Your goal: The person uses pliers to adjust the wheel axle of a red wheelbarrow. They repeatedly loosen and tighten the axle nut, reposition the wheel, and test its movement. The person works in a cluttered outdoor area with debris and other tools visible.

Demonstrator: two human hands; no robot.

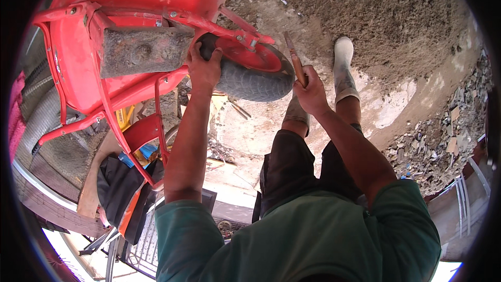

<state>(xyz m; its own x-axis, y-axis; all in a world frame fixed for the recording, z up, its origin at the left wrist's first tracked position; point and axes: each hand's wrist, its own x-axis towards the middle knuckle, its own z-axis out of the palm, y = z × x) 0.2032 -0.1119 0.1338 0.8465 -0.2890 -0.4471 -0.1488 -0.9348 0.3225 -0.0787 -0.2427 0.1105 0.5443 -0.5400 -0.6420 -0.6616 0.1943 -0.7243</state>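
A red wheelbarrow lies tipped over at the upper left, its underside and red frame showing. Its wheel has a red rim and a black tyre. My left hand grips the tyre at the wheel's left side, fingers curled over it. My right hand is closed around the wooden handle of a tool with a worn metal end, held upright just right of the tyre; the tool's exact kind is unclear.
Wet grey mortar or sand covers the upper right ground, with rubble along the right. My booted feet stand below the wheel. Dark fabric with orange, boards and loose metal bars lie at lower left.
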